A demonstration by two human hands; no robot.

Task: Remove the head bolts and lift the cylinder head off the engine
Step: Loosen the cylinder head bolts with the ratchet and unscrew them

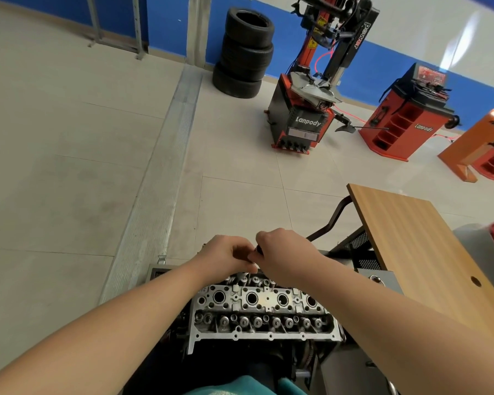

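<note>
Workshop floor tiles are stretching out behind the cylinder head (264, 312), which is sitting bolted on the engine right below both hands. Left hand (226, 256) and right hand (281, 256) are pinching a dark tool (259, 250) over its far edge, fingers curled tight. Looks heavy, rigid cast metal; I'd be lifting by both ends.

I see the silver cylinder head (264, 312) bottom centre, seated level on the engine (240, 354), valves and plug wells exposed.
</note>
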